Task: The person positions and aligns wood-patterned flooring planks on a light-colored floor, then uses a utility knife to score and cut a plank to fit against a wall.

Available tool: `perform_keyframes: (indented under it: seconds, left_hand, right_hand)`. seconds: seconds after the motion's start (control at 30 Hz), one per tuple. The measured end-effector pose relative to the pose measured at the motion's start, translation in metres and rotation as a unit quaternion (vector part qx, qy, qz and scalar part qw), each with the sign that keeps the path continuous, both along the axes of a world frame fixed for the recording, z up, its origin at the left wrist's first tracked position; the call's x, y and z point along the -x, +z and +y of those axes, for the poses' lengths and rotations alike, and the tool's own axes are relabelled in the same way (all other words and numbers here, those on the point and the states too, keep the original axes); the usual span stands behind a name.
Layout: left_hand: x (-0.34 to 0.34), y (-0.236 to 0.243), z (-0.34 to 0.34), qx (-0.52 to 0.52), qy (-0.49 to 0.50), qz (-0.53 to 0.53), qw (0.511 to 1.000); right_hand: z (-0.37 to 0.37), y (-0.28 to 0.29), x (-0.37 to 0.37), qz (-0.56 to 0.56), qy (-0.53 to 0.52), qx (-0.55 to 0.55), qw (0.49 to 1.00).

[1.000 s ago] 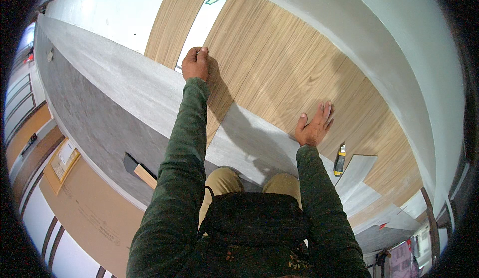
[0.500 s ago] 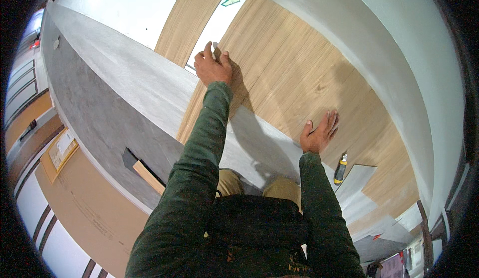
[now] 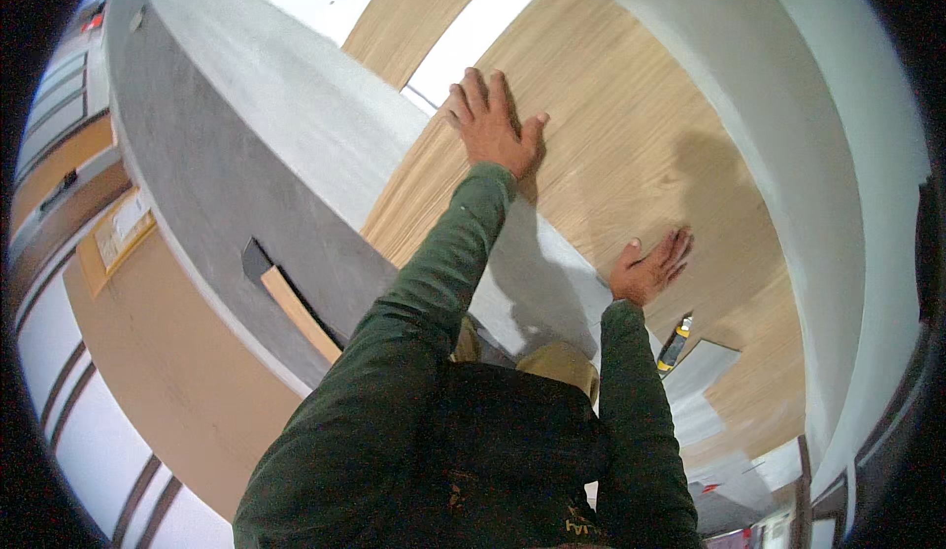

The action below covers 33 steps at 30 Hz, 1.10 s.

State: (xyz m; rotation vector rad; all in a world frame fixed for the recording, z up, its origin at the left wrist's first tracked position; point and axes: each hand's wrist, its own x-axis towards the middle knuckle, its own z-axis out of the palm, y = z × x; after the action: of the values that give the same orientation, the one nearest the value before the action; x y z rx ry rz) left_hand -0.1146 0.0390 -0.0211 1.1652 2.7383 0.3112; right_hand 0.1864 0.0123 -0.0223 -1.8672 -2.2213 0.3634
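Note:
Wood-look floor planks (image 3: 631, 125) lie side by side under both my hands. My left hand (image 3: 496, 133) rests on them near their left edge, fingers spread and holding nothing. Farther right and nearer to me, my right hand (image 3: 647, 271) lies flat on the planks, its fingers stretched out. Just below that hand is a yellow and black utility knife (image 3: 674, 342), lying beside a grey offcut (image 3: 702, 364). A separate wood-look plank (image 3: 419, 12) lies at the top, with a strip of white sheet (image 3: 463, 46) between it and the others.
A pale wall (image 3: 828, 184) curves along the right side. To the left runs a dark grey floor band (image 3: 212, 155) with a narrow wooden strip (image 3: 301, 314) and a black piece (image 3: 258, 261) on it. A large brown cardboard sheet (image 3: 168, 352) lies at the lower left.
My left hand has moved right onto the planks, its bent fingers now spread flat. My right hand stays flat on the planks. The whole view has shifted slightly.

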Motion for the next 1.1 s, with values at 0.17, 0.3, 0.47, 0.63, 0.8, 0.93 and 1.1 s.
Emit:
perform_keyframes:
  seconds: [0.17,0.3,0.47,0.63,0.8,0.93,1.1]
  left_hand:
    - [0.005,0.012,-0.071,-0.018,0.056,-0.042,0.997]
    - [0.024,0.009,-0.125,0.009,0.103,-0.024,0.994]
    - [0.019,0.021,-0.114,0.042,0.08,-0.045,0.995]
    - [0.011,0.02,-0.108,0.061,0.065,-0.034,0.995]
    - [0.012,0.028,-0.107,0.113,0.012,-0.047,0.992]
    - [0.018,0.032,-0.104,0.098,-0.002,-0.077,0.992]
    - [0.028,0.031,-0.072,0.068,-0.016,-0.118,0.991]
  right_hand:
    - [0.002,0.0,-0.006,-0.048,-0.008,0.001,0.999]
    - [0.003,0.0,-0.001,-0.045,-0.001,0.011,0.999]
    - [0.002,-0.002,-0.003,-0.056,0.001,0.01,0.998]
    - [0.002,-0.008,-0.009,-0.048,-0.003,-0.002,0.999]
    - [0.004,0.0,-0.002,-0.049,0.006,-0.006,0.999]
    - [0.003,-0.002,-0.003,-0.048,0.002,-0.014,0.999]
    - [0.002,-0.005,-0.003,-0.039,0.002,-0.013,0.999]
